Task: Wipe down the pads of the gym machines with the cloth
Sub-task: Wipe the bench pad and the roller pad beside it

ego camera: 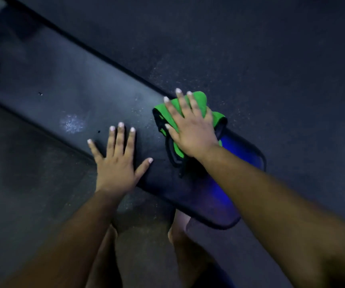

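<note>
A long black bench pad (pixel 67 88) runs diagonally from the upper left to the lower right of the head view. A green cloth with a dark hem (pixel 198 100) lies bunched on the pad near its far edge. My right hand (pixel 190 129) presses flat on the cloth, fingers straight and spread. My left hand (pixel 117 161) rests flat on the bare pad to the left of the cloth, fingers spread, holding nothing. A pale wet patch (pixel 72 122) shows on the pad left of my left hand.
Dark speckled rubber floor (pixel 250 48) surrounds the bench. The pad's rounded near end (pixel 229 217) glows blue-violet under my right forearm. My bare legs (pixel 179 242) stand close below the bench end.
</note>
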A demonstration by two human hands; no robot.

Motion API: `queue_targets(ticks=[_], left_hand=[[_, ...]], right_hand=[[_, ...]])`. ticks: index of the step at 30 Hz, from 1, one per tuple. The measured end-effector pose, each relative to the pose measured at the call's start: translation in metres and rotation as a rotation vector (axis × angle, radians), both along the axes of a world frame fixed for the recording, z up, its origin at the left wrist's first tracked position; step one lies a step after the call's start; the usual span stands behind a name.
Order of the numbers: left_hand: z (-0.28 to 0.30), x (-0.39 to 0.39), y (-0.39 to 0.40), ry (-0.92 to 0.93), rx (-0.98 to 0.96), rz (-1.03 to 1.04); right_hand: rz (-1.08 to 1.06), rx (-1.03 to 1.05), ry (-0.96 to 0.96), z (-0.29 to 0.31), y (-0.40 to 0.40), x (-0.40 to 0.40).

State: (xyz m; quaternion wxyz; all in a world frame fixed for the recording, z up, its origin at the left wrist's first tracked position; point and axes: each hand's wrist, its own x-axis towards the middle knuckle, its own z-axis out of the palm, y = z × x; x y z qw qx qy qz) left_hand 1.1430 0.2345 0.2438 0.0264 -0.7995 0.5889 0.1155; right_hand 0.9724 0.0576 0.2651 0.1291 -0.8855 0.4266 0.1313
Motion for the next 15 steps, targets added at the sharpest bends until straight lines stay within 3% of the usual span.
queue_targets(ticks=[5, 7, 11, 15], left_hand=[[0.003, -0.011, 0.016, 0.061, 0.036, 0.067], [0.002, -0.013, 0.018, 0.095, 0.014, 0.096], [-0.001, -0.013, 0.021, 0.109, -0.041, 0.120], [-0.003, -0.008, 0.029, 0.065, -0.043, 0.125]], right_hand=[[0.070, 0.021, 0.104, 0.020, 0.070, -0.132], [0.070, 0.067, 0.156, 0.026, 0.092, -0.149], [0.039, 0.043, 0.057, 0.010, 0.057, -0.057], [0.182, 0.026, -0.051, 0.000, 0.010, 0.067]])
